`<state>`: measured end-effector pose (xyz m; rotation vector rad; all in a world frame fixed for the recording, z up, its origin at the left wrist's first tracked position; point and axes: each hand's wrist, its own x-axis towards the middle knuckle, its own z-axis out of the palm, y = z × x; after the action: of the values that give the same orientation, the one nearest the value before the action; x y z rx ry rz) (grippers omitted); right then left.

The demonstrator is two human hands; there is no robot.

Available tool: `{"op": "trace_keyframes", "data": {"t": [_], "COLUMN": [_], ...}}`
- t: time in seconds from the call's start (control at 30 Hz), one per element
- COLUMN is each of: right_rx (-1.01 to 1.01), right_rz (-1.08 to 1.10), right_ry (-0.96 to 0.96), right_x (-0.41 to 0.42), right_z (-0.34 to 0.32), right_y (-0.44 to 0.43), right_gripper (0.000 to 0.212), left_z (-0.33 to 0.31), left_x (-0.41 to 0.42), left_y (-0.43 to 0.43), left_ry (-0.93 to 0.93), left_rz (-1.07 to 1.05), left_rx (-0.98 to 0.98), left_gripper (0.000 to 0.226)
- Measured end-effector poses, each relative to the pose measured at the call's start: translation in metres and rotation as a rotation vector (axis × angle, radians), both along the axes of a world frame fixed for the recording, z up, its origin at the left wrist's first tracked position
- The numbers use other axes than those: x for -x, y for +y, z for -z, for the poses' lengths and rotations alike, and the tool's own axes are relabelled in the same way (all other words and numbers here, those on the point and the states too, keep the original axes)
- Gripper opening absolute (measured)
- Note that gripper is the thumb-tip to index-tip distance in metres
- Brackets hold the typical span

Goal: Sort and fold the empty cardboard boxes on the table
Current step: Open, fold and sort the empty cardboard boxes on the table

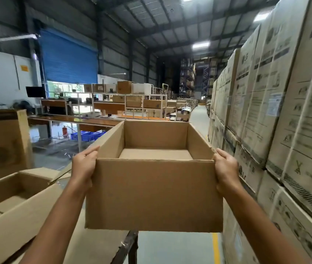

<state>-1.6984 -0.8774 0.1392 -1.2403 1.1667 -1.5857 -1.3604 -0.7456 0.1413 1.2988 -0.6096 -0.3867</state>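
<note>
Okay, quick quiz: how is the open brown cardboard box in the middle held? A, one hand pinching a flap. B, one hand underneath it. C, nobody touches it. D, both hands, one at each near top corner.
D: the left hand and the right hand each grip a near top corner of the open brown cardboard box.

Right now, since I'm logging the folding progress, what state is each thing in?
held box: upright, top open, empty, not yet folded, held in the air.
left hand: grips the held box's near left corner.
right hand: grips its near right corner.
box on table: open, unfolded.
roller shutter: lowered partway.
stacked cartons: closed, strapped.
</note>
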Motion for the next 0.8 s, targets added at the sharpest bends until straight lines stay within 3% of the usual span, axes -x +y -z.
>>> {"op": "trace_keyframes", "data": {"t": [0.17, 0.43, 0.63, 0.8], "right_rx": [-0.042, -0.161, -0.297, -0.418], "right_rz": [-0.037, 0.005, 0.020, -0.058], "right_ry": [0.169, 0.242, 0.336, 0.418], "right_x": [-0.008, -0.010, -0.027, -0.060], "right_z": [0.012, 0.053, 0.117, 0.187], "right_y": [-0.122, -0.267, -0.396, -0.510], "right_gripper": [0.020, 0.022, 0.038, 0.018], "left_z": [0.038, 0.093, 0.145, 0.209], "left_x": [-0.012, -0.025, -0.041, -0.064], "left_y": [-0.126, -0.293, -0.404, -0.498], "left_ry": [0.101, 0.140, 0.199, 0.264], "left_rz": [0.029, 0.133, 0.131, 0.088], "left_rx": [-0.022, -0.160, -0.291, -0.511], "left_gripper": [0.027, 0.025, 0.011, 0.013]}}
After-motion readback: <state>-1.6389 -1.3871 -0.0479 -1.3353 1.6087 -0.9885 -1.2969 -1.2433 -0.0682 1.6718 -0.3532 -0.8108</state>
